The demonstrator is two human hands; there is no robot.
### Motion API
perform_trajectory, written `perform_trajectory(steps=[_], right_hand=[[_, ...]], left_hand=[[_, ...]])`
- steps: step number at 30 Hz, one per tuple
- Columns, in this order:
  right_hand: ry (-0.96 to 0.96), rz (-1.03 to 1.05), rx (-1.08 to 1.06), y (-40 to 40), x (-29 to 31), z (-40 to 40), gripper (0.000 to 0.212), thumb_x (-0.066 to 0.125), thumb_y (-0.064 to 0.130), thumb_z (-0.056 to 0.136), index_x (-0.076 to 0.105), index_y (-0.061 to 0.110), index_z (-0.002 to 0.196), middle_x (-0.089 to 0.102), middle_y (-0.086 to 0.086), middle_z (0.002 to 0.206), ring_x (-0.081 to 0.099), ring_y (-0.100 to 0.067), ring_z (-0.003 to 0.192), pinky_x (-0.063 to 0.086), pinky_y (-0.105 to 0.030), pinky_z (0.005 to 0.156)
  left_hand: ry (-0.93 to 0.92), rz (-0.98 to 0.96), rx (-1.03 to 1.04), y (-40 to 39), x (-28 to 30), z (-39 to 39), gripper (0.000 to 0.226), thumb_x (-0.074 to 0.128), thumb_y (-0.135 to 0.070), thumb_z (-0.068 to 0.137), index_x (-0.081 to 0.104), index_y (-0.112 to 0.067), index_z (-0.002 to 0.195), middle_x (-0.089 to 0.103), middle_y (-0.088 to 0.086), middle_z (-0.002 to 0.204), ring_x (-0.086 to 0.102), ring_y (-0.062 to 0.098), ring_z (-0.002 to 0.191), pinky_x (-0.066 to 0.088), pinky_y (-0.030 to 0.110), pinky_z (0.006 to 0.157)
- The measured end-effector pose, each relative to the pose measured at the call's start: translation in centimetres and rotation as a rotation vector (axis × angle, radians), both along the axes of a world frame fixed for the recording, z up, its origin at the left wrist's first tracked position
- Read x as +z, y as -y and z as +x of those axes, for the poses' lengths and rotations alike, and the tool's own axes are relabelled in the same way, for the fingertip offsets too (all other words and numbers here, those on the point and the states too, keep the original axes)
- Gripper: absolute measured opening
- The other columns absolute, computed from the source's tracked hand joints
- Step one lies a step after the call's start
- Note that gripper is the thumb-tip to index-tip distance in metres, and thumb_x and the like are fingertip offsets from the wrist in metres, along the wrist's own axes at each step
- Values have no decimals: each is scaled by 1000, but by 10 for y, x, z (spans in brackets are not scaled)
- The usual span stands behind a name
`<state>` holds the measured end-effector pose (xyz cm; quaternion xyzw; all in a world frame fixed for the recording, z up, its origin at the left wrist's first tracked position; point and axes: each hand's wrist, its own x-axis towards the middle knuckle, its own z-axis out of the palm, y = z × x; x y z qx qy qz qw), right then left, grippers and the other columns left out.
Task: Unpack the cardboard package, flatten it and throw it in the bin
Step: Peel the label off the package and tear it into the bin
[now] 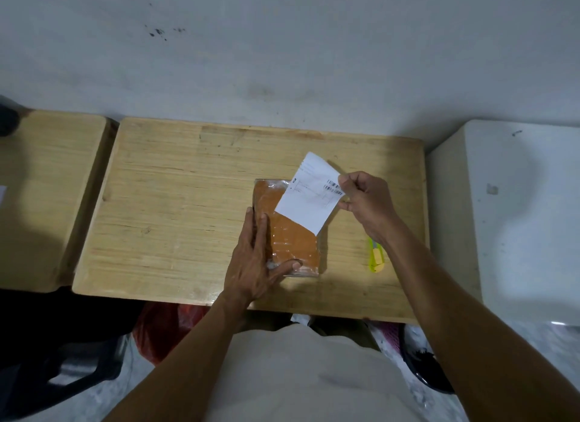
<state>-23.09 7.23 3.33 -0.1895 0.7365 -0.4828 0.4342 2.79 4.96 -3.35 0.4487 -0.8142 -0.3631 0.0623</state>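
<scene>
A small brown cardboard package point(290, 233), wrapped in clear tape, lies flat on the wooden table point(175, 201). My left hand point(254, 261) presses on its left edge, fingers flat and thumb across the near corner. My right hand point(367, 201) pinches the right edge of a white shipping label point(310, 192) with barcodes. The label is lifted and tilted over the package's far right corner; its lower part still overlaps the package.
A yellow-green utility knife point(376, 255) lies on the table right of the package, partly under my right forearm. A second wooden table point(40, 195) stands to the left, a white cabinet point(518, 208) to the right. Red bags point(163, 330) lie under the table.
</scene>
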Motion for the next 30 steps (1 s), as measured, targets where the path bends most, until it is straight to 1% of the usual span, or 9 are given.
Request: perform_trajectory(steps=[7, 11, 12, 14, 17, 19, 22, 27, 30], right_hand=[[-21, 16, -2, -5, 19, 11, 24, 62, 24, 95, 65, 0, 90, 71, -22, 100, 68, -37, 98, 60, -49, 81], [-15, -12, 29, -5, 28, 13, 24, 61, 22, 95, 64, -1, 91, 72, -20, 98, 70, -32, 99, 61, -36, 72], [-16, -22, 40, -5, 32, 13, 23, 61, 22, 95, 65, -1, 92, 73, -18, 97, 71, -29, 97, 59, -33, 70], [-25, -46, 60, -5, 40, 15, 21, 60, 20, 96, 65, 0, 93, 74, -14, 94, 72, -23, 91, 57, -30, 67], [-13, -75, 69, -5, 50, 17, 18, 61, 19, 95, 66, 2, 92, 75, -9, 91, 72, -18, 86, 60, -34, 69], [-5, -87, 79, -4, 55, 18, 19, 62, 20, 94, 66, 2, 92, 75, -8, 91, 73, -18, 86, 60, -35, 70], [-39, -96, 70, -5, 59, 18, 13, 65, 19, 93, 66, 6, 95, 76, -6, 88, 72, -17, 84, 59, -33, 65], [-215, -113, 158, -11, 58, 18, 9, 67, 17, 89, 64, 25, 93, 75, -2, 80, 71, -29, 81, 60, -50, 70], [-239, -77, 279, -18, 63, 20, 14, 72, 15, 87, 73, 21, 100, 75, 7, 94, 69, -7, 83, 57, -38, 72]], left_hand=[[-44, 105, 29, 9, 25, 4, 111, 64, -76, 75, 0, -37, 158, -10, -7, 167, 1, 16, 154, 25, 49, 122], [-197, 100, 122, 20, 69, -11, 86, 69, -62, 81, 25, -41, 152, 17, -13, 162, 13, 0, 146, 28, 32, 116], [-260, 79, 135, 24, 79, -17, 74, 71, -55, 83, 36, -38, 146, 31, -14, 156, 25, 2, 144, 35, 30, 112], [-380, 78, 161, 30, 94, -27, 55, 74, -39, 86, 48, -33, 135, 54, -19, 135, 52, 1, 124, 48, 18, 92], [-383, 206, 242, 35, 106, -38, 71, 73, -32, 88, 37, -25, 149, 52, -19, 133, 52, -3, 117, 41, -1, 79], [-375, 227, 236, 37, 105, -43, 71, 72, -34, 88, 35, -29, 149, 59, -14, 125, 58, 2, 110, 45, 7, 80], [-428, 301, 295, 40, 105, -48, 54, 71, -27, 90, 45, -31, 138, 69, -5, 114, 66, 13, 101, 57, 29, 80], [-525, 445, 401, 37, 115, -45, 36, 68, -11, 92, 51, -28, 119, 75, 0, 104, 70, 21, 91, 57, 31, 67], [-550, 456, 394, 39, 122, -40, 28, 68, -9, 92, 56, -27, 109, 76, 1, 99, 69, 22, 86, 55, 31, 61]])
